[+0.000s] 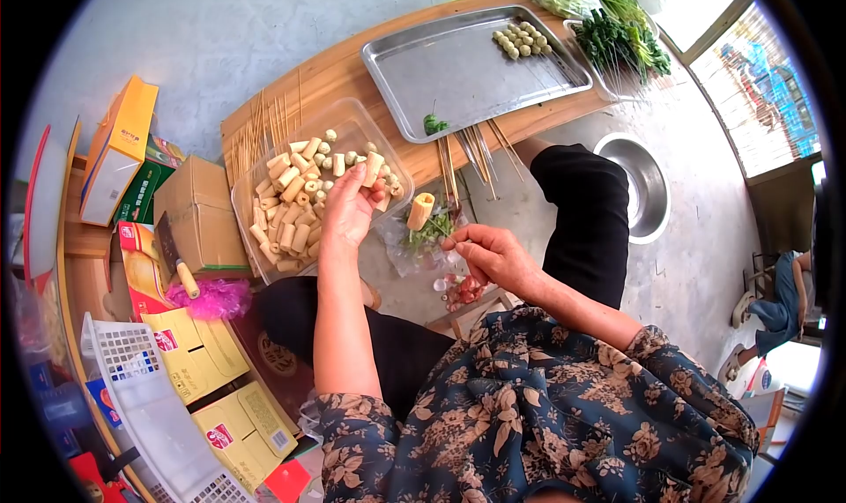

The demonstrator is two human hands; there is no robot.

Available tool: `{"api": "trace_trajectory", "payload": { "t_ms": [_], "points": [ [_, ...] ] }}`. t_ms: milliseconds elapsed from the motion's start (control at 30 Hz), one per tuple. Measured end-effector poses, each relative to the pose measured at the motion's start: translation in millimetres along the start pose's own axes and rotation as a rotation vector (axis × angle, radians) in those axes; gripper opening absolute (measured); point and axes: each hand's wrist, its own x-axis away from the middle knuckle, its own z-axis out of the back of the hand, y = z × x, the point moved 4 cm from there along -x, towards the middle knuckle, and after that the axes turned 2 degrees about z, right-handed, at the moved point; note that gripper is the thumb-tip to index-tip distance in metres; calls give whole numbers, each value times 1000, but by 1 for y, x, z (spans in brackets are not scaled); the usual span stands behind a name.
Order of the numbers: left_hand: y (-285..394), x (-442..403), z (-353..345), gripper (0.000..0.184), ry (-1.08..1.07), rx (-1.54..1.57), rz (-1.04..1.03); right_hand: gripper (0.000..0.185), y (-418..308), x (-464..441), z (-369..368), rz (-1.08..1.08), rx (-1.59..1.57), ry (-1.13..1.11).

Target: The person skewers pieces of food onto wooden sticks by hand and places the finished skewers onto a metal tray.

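Note:
My left hand (pixel 350 210) is raised at the near right side of a clear plastic tub (pixel 407 161). Its fingers pinch a pale tan, tube-shaped food piece (pixel 374 168). More such tubes (pixel 286 221) are heaped in the tub, along with several round greenish balls (pixel 351 158). My right hand (pixel 495 258) is closed in a pinch, apparently on the lower end of a thin skewer. A yellowish hollow tube piece (pixel 420 210) sits at the skewer's upper end, above a plastic bag of green leaves (pixel 434 230). The skewer itself barely shows.
A metal tray (pixel 458 71) on the wooden table (pixel 326 71) holds round balls (pixel 522 40) and green vegetable (pixel 434 124). Loose skewers (pixel 264 133) lie left. Leafy greens (pixel 621 45) stand right, with a steel basin (pixel 648 195) below. A knife (pixel 183 274) and boxes (pixel 201 208) are left.

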Motion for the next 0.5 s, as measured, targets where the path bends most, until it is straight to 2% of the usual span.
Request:
{"api": "trace_trajectory", "payload": {
  "t_ms": [500],
  "points": [
    [-10, 1, -6, 20, -49, -44, 40, 23, -2, -6, -1, 22, 9, 23]
  ]
}}
